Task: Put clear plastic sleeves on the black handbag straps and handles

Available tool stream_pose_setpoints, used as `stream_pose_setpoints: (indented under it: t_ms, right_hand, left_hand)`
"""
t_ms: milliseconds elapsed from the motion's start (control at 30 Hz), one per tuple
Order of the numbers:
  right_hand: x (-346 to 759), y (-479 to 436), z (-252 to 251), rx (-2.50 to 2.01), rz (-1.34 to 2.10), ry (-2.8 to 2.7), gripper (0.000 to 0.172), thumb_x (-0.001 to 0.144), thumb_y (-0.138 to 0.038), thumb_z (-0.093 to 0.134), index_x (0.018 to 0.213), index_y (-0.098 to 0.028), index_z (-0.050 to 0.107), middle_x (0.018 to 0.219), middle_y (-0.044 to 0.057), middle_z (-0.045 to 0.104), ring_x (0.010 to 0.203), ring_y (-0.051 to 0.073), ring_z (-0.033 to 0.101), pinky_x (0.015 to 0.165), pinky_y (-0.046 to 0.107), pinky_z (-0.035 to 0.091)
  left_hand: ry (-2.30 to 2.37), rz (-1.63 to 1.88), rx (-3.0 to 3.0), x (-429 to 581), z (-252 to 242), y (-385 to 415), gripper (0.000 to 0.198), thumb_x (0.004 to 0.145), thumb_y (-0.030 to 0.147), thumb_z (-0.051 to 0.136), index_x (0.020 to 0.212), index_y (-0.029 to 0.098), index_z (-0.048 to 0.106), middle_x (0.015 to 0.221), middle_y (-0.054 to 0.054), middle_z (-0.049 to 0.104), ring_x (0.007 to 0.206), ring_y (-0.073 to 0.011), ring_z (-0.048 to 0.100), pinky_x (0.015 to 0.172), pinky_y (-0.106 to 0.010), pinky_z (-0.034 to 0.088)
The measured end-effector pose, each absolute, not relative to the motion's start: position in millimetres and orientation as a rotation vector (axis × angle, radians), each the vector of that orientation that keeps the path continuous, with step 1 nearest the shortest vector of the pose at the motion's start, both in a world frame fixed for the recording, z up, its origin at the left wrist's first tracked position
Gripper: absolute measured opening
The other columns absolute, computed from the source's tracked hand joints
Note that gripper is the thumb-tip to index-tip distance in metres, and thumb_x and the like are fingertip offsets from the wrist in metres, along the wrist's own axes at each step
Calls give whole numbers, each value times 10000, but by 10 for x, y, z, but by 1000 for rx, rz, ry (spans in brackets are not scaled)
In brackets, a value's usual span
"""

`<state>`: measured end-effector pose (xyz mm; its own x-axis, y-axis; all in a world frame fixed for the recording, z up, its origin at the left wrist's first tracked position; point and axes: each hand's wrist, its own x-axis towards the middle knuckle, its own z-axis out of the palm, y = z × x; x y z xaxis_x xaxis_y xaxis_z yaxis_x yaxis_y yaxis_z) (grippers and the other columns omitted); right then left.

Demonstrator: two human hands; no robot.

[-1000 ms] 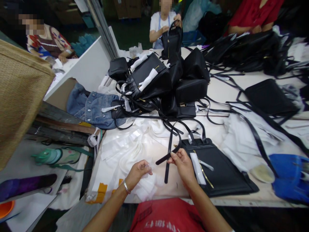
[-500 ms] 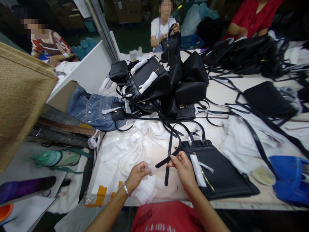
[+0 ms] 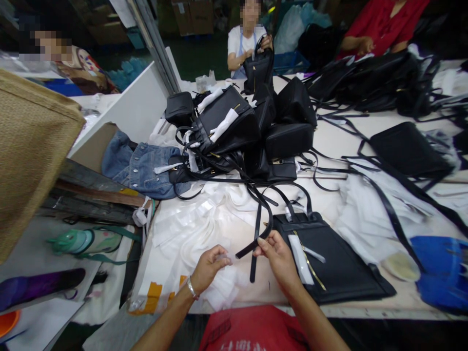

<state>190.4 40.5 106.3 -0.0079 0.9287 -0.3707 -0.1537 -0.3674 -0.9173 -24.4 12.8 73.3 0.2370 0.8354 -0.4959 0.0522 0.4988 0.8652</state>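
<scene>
My right hand (image 3: 275,256) pinches a black bag strap (image 3: 252,248) near its end, between thumb and fingers. The strap curves up and away past a black handbag (image 3: 340,263), which lies flat on the table to the right of that hand. White wrapping covers part of the gold zipper on the bag. To the left of the strap's end, my left hand (image 3: 212,267) is closed in a pinch on a small translucent plastic piece (image 3: 230,254). Its exact shape is hard to make out. A second strap end (image 3: 253,268) hangs just behind my right fingers.
A heap of black bags (image 3: 234,126) fills the middle of the table, beside a denim garment (image 3: 135,163). White sheets (image 3: 369,209) and a blue object (image 3: 438,273) lie to the right. A woven tan panel (image 3: 36,156) juts in at left. Co-workers (image 3: 244,48) sit across the table.
My left hand has shifted very slightly, with the plastic piece now close to the strap's end. My right hand keeps its grip on the strap. The co-worker at far left has leaned over.
</scene>
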Motion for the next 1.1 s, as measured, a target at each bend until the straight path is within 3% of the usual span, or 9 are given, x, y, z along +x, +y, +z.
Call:
stream_pose_setpoints:
  t_ms: [900,1000,1100]
  right_hand:
    - [1927,364,1031,-1303,1696,-1057,208,844,-392,523,894,-191,503,659,-10,577,612,139,571,622,262,449]
    - [2000,393,868,-1523,1537,-1174,213,843,-399,505,886,-191,508,647,-9,560,584,152,575,594,273,455]
    - [2069,417,761,-1799,1154,-1375,306,827,-349,505,1080,-177,502,780,40,591,663,188,597,638,318,470]
  left_hand:
    - [1293,708,1146,-187,923,236,147,709,214,655,770,173,528,784,10,567,773,-135,529,728,-240,395]
    - [1315,695,1072,-209,855,235,157,713,238,659,760,171,524,714,23,577,679,-112,513,642,-220,384]
    - [1302,667,962,-248,763,218,147,746,261,627,782,168,519,693,8,628,636,-115,540,597,-222,379]
